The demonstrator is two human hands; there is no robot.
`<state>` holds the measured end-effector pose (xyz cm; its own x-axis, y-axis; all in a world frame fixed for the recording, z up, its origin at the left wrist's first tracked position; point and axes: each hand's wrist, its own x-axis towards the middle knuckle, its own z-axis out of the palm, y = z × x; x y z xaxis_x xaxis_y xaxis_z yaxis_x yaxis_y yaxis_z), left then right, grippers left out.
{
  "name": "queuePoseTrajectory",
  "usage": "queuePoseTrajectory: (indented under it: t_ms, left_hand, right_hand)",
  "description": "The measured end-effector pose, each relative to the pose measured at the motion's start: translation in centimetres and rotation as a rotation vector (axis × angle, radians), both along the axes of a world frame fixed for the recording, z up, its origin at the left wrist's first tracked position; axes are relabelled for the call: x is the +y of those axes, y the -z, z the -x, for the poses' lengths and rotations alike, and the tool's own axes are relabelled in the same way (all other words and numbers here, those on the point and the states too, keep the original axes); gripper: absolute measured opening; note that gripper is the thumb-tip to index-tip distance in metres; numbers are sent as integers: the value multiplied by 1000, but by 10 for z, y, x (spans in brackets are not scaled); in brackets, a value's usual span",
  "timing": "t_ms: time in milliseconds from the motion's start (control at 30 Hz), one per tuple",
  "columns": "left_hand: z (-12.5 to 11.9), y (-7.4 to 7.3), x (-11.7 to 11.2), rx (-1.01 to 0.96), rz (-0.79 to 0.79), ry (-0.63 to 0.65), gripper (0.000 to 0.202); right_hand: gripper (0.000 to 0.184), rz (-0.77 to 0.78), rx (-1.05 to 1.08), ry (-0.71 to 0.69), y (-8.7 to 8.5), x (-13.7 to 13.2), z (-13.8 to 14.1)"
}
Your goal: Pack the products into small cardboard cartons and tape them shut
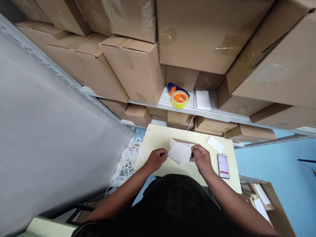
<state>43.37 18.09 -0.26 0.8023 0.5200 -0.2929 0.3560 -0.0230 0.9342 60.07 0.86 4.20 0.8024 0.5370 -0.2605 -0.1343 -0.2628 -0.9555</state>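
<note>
Over a small pale yellow table [158, 135], my left hand [156, 158] and my right hand [201, 157] each pinch one side of a white paper sheet [180, 152]. The sheet lies over a small brown cardboard box [184, 142], most of it hidden behind the paper. My left fingers are closed on the sheet's left corner. My right fingers are closed on its right edge, beside the box.
A phone [223, 166] and a white slip [215, 144] lie on the table's right side. White paper strips [125, 159] litter the floor at left. A shelf [212, 113] holds a tape dispenser [179, 97], a white packet [202, 99] and stacked cartons [133, 65]. An open carton [261, 197] sits at lower right.
</note>
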Motion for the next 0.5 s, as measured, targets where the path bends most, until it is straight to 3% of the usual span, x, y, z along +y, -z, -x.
queuePoseTrajectory:
  t_ms: [233,400,500]
  left_hand:
    - [97,42,73,243,-273,-105,16]
    - [178,85,132,617,-411,-109,24]
    - [213,110,160,861,-501,-70,30]
  right_hand:
    - [19,-29,66,15,11,18,14]
    - [20,-25,113,42,15,26,23]
    - [23,-23,140,19,15,26,28]
